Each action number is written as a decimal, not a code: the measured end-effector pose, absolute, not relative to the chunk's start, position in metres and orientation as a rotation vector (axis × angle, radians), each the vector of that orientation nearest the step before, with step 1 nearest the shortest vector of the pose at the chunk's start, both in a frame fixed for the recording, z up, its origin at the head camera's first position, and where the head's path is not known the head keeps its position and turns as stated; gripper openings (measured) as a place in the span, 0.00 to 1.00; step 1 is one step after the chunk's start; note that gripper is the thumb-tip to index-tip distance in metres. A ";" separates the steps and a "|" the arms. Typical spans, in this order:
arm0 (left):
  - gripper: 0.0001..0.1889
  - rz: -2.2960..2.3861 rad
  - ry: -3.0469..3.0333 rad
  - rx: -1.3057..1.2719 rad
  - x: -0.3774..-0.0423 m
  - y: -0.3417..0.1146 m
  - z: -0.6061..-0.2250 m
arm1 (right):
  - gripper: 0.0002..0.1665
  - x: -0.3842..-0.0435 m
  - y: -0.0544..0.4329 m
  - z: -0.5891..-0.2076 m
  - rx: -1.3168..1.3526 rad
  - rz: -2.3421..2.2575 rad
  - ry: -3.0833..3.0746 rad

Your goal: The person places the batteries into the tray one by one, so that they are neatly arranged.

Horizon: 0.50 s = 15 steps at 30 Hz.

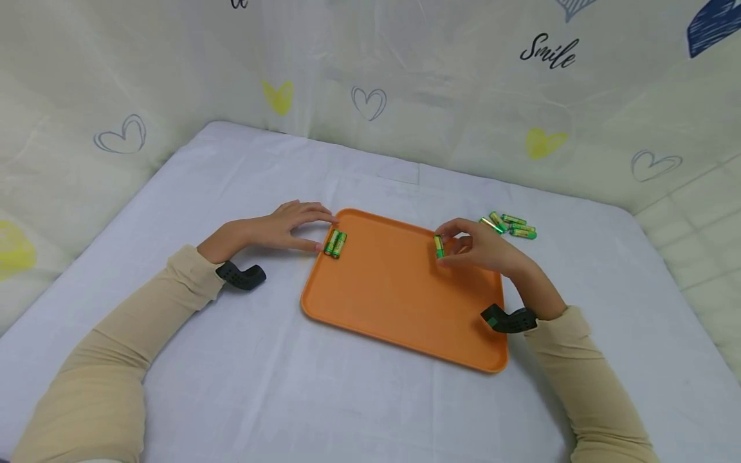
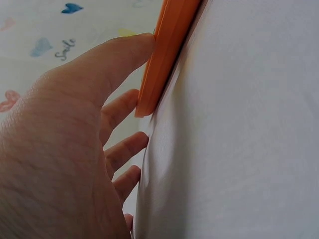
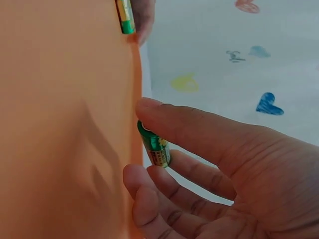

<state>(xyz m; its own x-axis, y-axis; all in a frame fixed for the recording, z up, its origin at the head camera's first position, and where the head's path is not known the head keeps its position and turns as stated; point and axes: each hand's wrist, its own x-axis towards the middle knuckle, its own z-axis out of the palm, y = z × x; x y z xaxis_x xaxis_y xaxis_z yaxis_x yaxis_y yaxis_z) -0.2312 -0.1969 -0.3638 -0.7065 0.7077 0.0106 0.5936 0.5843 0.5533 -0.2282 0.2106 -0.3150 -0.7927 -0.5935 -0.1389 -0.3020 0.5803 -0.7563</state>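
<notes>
Between thumb and fingers my right hand [image 1: 479, 247] pinches a green and gold battery [image 1: 439, 247], held over the far right part of an orange tray [image 1: 393, 283]. The right wrist view shows the battery [image 3: 155, 144] under the thumb, its green end toward the tray. Two similar batteries [image 1: 335, 244] lie side by side on the tray at its far left corner. My left hand [image 1: 283, 226] is beside that corner, fingers spread. In the left wrist view, its thumb and a fingertip are right at the outer side of the tray rim [image 2: 167, 59].
Several more green batteries [image 1: 512, 226] lie in a loose cluster on the white tablecloth [image 1: 231, 360], beyond the tray's far right corner. A pale curtain [image 1: 434, 109] printed with hearts hangs behind the table. Each wrist wears a black band [image 1: 242, 276].
</notes>
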 end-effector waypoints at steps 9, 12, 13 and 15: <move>0.31 0.760 2.611 1.034 -0.231 -0.197 -0.363 | 0.29 -0.224 0.192 -0.317 -0.719 -1.141 2.401; 0.31 0.760 2.609 1.028 -0.231 -0.197 -0.363 | 0.28 -0.223 0.184 -0.318 -0.723 -1.165 2.371; 0.31 0.761 2.608 1.027 -0.231 -0.197 -0.363 | 0.28 -0.222 0.182 -0.318 -0.727 -1.168 2.364; 0.31 0.761 2.605 1.025 -0.231 -0.196 -0.363 | 0.28 -0.221 0.177 -0.320 -0.736 -1.165 2.358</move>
<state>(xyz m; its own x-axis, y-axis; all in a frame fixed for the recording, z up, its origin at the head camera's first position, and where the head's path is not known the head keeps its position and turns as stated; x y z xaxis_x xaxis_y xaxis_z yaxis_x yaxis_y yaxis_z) -0.2307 -0.1963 -0.3632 -0.7252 0.6878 -0.0317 0.5627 0.6186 0.5484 -0.2214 0.1772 -0.3196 -0.7777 -0.6163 -0.1238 -0.2761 0.5117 -0.8136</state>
